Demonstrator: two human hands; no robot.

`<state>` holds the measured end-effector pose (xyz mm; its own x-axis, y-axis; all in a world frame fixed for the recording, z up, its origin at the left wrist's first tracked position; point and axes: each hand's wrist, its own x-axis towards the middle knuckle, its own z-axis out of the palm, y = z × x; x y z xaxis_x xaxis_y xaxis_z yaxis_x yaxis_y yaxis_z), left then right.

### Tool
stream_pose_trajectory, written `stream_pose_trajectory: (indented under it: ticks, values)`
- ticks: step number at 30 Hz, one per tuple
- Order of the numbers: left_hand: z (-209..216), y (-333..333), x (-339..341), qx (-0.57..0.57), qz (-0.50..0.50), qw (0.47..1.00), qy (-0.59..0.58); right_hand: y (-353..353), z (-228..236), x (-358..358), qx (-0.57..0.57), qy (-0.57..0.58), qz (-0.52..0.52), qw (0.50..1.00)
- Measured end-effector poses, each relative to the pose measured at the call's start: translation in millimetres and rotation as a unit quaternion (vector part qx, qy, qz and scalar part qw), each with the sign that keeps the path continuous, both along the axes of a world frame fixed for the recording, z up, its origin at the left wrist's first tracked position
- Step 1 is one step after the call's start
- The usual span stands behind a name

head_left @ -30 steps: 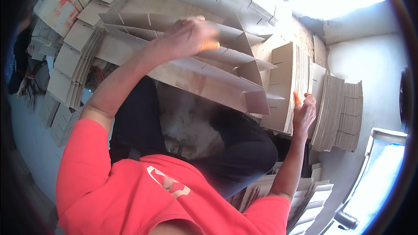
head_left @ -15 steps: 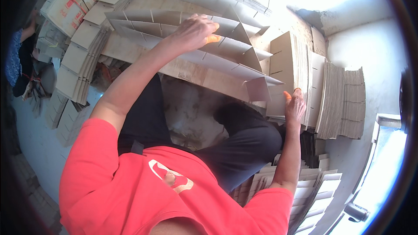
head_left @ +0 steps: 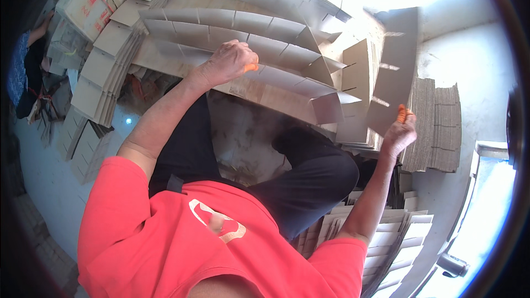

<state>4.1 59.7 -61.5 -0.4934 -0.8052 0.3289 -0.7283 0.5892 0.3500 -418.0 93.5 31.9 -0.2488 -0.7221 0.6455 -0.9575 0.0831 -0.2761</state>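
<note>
My left hand point(head_left: 229, 63) is closed on the top edge of a long cardboard strip in a half-built divider grid point(head_left: 265, 49), which lies across my lap and the pile in front of me. An orange finger cover shows on its fingertip. My right hand point(head_left: 400, 131), also with orange finger covers, grips the lower end of a slotted cardboard strip point(head_left: 393, 72) that stands upright beside the grid's right end. Just under that hand lies a stack of flat slotted strips point(head_left: 436, 127).
Flattened cartons point(head_left: 96, 77) are piled to the left, with a printed box point(head_left: 91, 3) at the top left. More white-edged strips point(head_left: 381, 243) are fanned out at the lower right. A person in a blue sleeve point(head_left: 22, 60) is at the left edge.
My right hand has risen off the stack, and a slotted strip now stands upright in it beside the grid. My left hand has stayed on the grid's long strip.
</note>
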Motion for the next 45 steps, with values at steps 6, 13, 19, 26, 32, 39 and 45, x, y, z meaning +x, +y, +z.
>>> stream_pose_trajectory:
  ticks: [6, 13, 19, 26, 32, 39, 45]
  values:
    - [-3.3, 7.7, -3.7, 0.046, 0.014, 0.998, 0.043, -3.0, 40.7, 71.0, 0.014, -0.189, 0.203, 0.961]
    - [-9.4, 11.6, -5.1, 0.021, 0.012, 0.999, 0.049, -7.9, 24.7, 121.1, 0.144, -0.162, 0.285, 0.934]
    - [-11.4, 12.7, -6.7, 0.018, 0.012, 1.0, 0.01, -10.6, 14.0, 119.4, 0.159, -0.159, 0.303, 0.926]
    - [-12.5, 13.8, -8.2, -0.005, 0.015, 1.0, 0.013, -14.7, 2.2, 113.6, 0.163, -0.18, 0.328, 0.913]
    - [-8.2, 13.4, -7.4, 0.004, -0.013, 0.999, 0.042, -13.9, -6.2, 122.0, 0.171, -0.189, 0.319, 0.913]
    - [5.3, -15.9, 0.6, 0.012, 0.003, 1.0, 0.02, -19.2, -2.4, 125.6, 0.155, -0.152, 0.322, 0.922]
    - [11.7, -75.8, 9.1, -0.145, 0.092, 0.984, 0.056, -20.2, -26.0, 128.6, 0.177, -0.171, 0.356, 0.902]
